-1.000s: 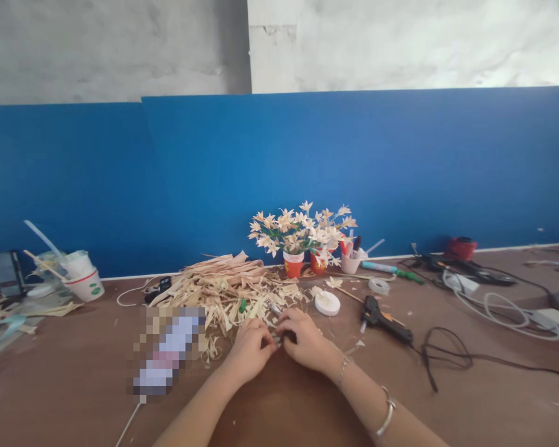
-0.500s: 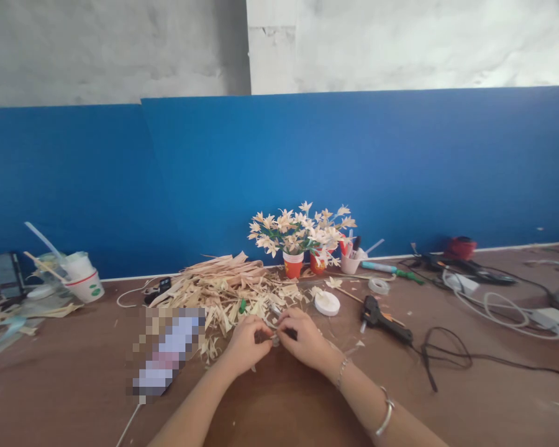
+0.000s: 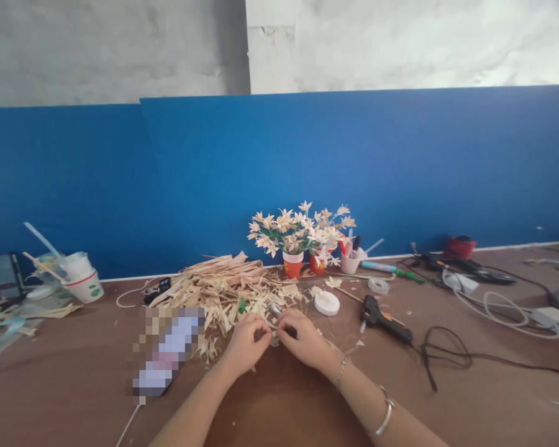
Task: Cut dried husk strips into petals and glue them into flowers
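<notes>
My left hand (image 3: 250,340) and my right hand (image 3: 302,335) face each other low over the table, fingertips pinched and almost meeting. Whatever lies between the fingers is too small and pale to name. Just beyond them spreads a heap of dry husk strips (image 3: 223,279), tan and cream, with a small green piece (image 3: 242,305) on it. A round white lid (image 3: 327,303) sits a little past my right hand. Farther back, pale husk flowers (image 3: 302,233) on green stems stand in a red paper cup (image 3: 293,266), with another red cup beside it.
A black glue gun (image 3: 384,320) with its cord lies to the right, near a tape roll (image 3: 379,285). White cables (image 3: 498,310) run farther right. A blurred-out phone (image 3: 168,357) is left of my hands. At far left stands a white cup (image 3: 86,287) with sticks. A blue partition (image 3: 261,167) closes the back.
Both hands keep nearly the same place; the fingers shift slightly, with the fingertips curling a bit. Nothing else on the table has visibly moved.
</notes>
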A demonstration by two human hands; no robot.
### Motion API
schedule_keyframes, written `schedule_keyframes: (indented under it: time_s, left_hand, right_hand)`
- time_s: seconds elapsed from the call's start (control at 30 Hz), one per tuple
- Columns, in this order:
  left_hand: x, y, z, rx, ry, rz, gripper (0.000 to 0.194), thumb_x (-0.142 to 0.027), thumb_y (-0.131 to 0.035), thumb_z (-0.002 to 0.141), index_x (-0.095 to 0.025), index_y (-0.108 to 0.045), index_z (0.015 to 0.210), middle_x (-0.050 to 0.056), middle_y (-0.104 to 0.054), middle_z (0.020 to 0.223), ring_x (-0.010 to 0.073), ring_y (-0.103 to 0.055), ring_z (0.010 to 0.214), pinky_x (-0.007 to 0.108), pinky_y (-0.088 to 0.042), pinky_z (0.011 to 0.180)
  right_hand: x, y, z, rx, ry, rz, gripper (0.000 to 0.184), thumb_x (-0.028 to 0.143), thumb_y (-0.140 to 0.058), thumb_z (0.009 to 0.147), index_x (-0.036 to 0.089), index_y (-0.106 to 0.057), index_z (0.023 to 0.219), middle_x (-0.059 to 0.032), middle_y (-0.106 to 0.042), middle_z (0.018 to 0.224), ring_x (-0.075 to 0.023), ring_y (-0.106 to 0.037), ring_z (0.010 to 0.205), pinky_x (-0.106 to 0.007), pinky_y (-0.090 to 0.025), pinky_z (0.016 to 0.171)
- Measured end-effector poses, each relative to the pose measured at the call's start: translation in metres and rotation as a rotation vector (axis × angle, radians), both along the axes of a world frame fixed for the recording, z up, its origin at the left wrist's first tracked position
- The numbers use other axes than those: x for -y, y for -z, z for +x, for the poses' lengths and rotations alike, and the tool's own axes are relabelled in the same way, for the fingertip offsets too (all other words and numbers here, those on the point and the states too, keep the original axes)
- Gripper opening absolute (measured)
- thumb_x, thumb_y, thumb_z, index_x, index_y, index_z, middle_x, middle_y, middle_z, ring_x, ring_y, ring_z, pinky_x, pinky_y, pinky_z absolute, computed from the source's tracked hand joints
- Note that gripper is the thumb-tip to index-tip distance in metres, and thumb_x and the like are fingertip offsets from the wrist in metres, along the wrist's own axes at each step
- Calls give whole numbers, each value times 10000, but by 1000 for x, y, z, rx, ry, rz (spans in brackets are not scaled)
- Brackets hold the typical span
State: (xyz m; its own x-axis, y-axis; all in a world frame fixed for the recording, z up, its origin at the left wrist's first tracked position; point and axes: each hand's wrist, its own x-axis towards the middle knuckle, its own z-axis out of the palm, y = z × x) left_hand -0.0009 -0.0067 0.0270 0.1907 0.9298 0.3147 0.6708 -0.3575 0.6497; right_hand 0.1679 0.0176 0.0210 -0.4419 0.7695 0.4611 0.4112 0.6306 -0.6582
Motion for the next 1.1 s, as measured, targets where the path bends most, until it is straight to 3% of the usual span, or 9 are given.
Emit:
schedule_keyframes:
  time_s: [0.17,0.33,0.43,0.53,0.73,0.9,1.1]
  left_hand:
    - [2,-1,0,-7,14,90,212,-80,-554,651,-220,-619,795,28,-603,870,209,-524,917,342,-417,838]
    - [5,-4,1,-99,33,200,129,-133,-551,730,-224,-631,773,40,-580,876,211,-505,920,353,-402,830]
    - [4,-4,1,-106,8,230,129,-150,-536,755,-226,-640,749,41,-581,860,215,-506,912,366,-401,821]
    - [2,-1,0,-88,-25,249,123,-152,-535,753,-218,-632,715,38,-583,833,217,-511,884,374,-403,803]
    - [1,4,6,-84,-56,261,123,-133,-551,727,-207,-596,639,26,-578,793,207,-517,845,361,-404,776]
    - [2,11,16,-48,-191,256,152,-108,-564,692,-195,-562,567,23,-579,787,208,-521,835,357,-405,756]
    - [2,14,18,-36,-252,229,166,-114,-575,690,-189,-563,543,19,-588,797,212,-522,856,365,-401,769]
  right_hand:
    - [-2,2,-1,-79,-10,-85,210,139,-514,795,175,-580,598,-23,-617,757,-151,-573,782,-274,-437,752]
    - [-5,6,0,-113,-22,-149,228,155,-512,797,172,-570,577,-26,-616,770,-153,-575,792,-273,-438,755]
    - [-3,3,0,-80,20,-147,123,139,-525,774,174,-600,683,-20,-603,763,-156,-559,754,-271,-438,709]
    - [1,-2,0,-39,49,-72,144,85,-573,700,175,-612,805,-23,-597,795,-169,-546,775,-280,-432,713]
    - [4,0,-3,-1,37,113,119,82,-544,736,183,-593,697,-43,-600,830,-178,-538,833,-300,-418,767]
    - [4,6,-9,32,139,200,129,64,-558,695,183,-553,643,-35,-607,827,-180,-534,817,-302,-402,750]
    - [4,9,-13,53,309,253,144,51,-545,661,181,-537,601,-42,-618,823,-195,-540,825,-312,-380,734]
